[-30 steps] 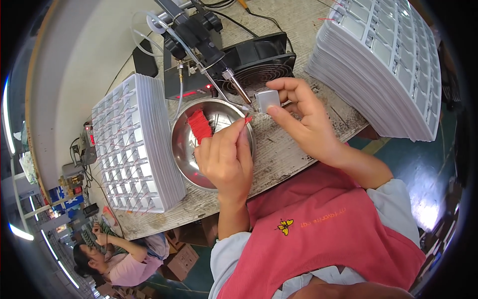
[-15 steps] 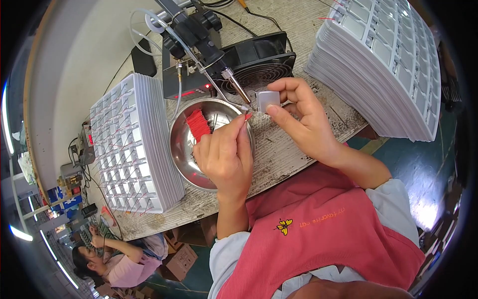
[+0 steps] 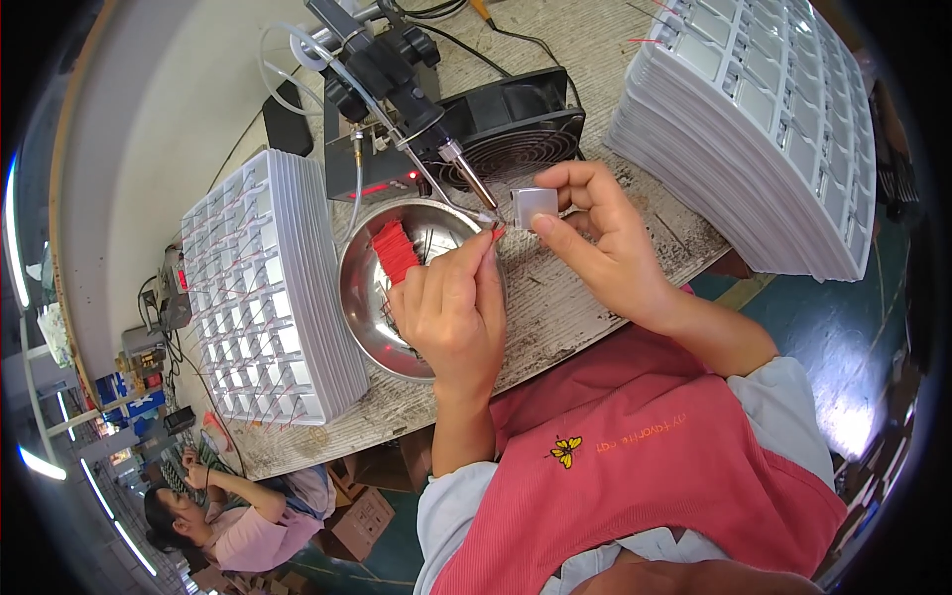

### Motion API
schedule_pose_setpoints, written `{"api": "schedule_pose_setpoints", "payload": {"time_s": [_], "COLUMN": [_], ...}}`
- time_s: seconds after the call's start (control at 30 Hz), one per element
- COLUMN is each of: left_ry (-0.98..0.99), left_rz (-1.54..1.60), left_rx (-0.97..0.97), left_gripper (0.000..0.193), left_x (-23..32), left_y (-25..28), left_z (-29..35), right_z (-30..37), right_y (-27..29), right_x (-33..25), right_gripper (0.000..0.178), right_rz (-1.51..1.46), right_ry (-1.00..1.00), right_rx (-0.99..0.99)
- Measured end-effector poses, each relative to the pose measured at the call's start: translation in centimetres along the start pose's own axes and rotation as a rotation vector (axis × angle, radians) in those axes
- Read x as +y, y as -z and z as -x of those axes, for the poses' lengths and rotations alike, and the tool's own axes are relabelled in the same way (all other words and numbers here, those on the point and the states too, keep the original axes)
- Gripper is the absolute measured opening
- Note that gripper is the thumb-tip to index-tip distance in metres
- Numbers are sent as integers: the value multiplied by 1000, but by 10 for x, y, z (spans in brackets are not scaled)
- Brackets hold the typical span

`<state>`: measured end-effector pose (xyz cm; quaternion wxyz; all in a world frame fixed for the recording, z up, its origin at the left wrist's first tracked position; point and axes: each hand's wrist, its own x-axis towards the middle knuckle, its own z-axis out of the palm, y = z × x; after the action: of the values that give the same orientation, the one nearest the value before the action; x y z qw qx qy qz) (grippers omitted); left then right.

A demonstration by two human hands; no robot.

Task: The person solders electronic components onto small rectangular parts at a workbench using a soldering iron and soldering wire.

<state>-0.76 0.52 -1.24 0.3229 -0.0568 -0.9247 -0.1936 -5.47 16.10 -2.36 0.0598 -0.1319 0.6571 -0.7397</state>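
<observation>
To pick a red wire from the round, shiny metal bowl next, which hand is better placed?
Probably the left hand: it hangs over the bowl, close to the red wire bundle, though it pinches a small red piece. The right hand is farther, holding a square silver block.

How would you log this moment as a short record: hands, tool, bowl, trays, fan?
left hand: pinching red wire
right hand: holding silver square piece
soldering iron: angled down, tip near the piece; contact unclear
steel bowl: partly under left hand, containing red bundle
left tray stack: whitish, beside bowl
right tray stack: whitish, beyond right hand
fan: black, behind soldering iron
</observation>
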Motion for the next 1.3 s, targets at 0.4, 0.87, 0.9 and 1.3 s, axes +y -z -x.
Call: {"api": "schedule_pose_setpoints", "payload": {"time_s": [0.4, 0.87, 0.9, 1.3], "left_ry": [-11, -39, -29, -44], "left_rz": [0, -11, -8, -26], "left_rx": [16, -2, -10, 10], "left_gripper": [15, 17, 14, 19], "left_x": [1, -1, 0, -2], "left_y": [0, 0, 0, -3], "left_z": [-2, 0, 0, 3], "right_z": [-2, 1, 1, 2], "right_y": [-1, 0, 0, -1], "right_x": [-2, 1, 1, 3], "right_gripper": [31, 30, 30, 30], "right_rz": [-11, -11, -11, -52], "right_ry": [4, -9, -8, -29], "right_rx": [-2, 3, 3, -5]}}
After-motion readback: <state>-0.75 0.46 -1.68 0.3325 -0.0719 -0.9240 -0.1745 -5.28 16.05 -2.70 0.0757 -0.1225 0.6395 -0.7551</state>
